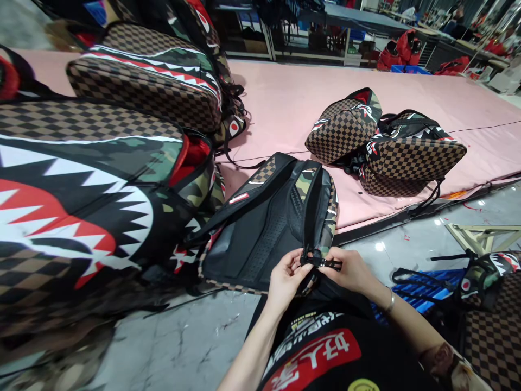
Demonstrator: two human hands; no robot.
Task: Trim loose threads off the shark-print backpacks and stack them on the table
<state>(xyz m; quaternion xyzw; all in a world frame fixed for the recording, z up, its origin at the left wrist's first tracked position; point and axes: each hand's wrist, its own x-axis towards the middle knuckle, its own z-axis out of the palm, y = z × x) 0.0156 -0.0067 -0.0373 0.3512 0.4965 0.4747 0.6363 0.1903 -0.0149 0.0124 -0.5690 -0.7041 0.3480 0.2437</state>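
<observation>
A backpack (260,233) lies back side up at the table's near edge, its padded black back panel and shoulder straps facing me. Checkered and camouflage cloth shows along its sides. At its lower right, a black strap buckle (314,257) is between my two hands. My left hand (287,276) pinches the buckle from the left, thumb against the fingers. With fingers closed, my right hand (345,267) grips the black webbing strap (332,265) that comes out of the buckle. The webbing's path behind my fingers is hidden.
Large shark-mouth backpacks (73,201) crowd the left side. Two more checkered backpacks (411,163) sit on the pink table (272,103) at right. Below on the floor are a blue slatted item (431,285) and another checkered bag (494,326). Red bags (401,51) stand farther back.
</observation>
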